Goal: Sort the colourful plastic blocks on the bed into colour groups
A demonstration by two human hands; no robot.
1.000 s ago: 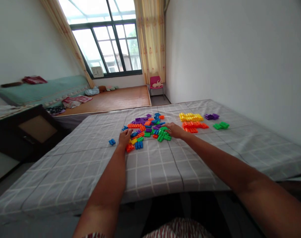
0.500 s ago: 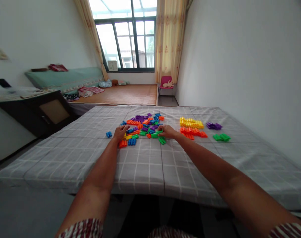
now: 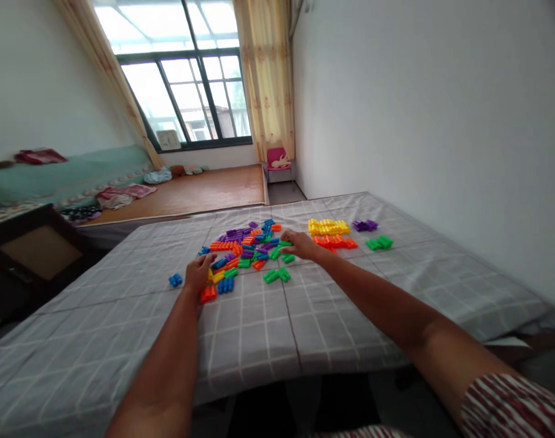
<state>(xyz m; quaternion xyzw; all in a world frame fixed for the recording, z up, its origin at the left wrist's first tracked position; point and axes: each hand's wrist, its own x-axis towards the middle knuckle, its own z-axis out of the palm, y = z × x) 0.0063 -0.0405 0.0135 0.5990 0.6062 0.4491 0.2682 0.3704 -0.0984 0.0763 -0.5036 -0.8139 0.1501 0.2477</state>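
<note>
Small ridged plastic blocks in blue, purple, orange, green and yellow form a mixed pile (image 3: pixel 247 254) on the grey checked cloth. At the pile's left edge is my left hand (image 3: pixel 199 271), fingers loosely stretched beside blue and yellow blocks, holding nothing I can see. My right hand (image 3: pixel 300 244) is at the pile's right edge, its fingers bent down and closed on a green block (image 3: pixel 285 243), partly hidden by them. Nearer to me lie loose green blocks (image 3: pixel 277 275). Orange blocks (image 3: pixel 209 294) and blue blocks (image 3: pixel 226 285) sit in front of my left hand.
To the right lie sorted groups: yellow blocks (image 3: pixel 328 227), orange blocks (image 3: pixel 341 243), purple blocks (image 3: pixel 365 225) and green blocks (image 3: pixel 380 243). One blue block (image 3: pixel 176 280) lies apart at left. A white wall (image 3: pixel 418 134) borders the table (image 3: pixel 245 347) at right.
The view has turned right and tilted. Green blocks that were by my right hand now lie apart in front of the pile, and the hand is farther back at other green ones.
</note>
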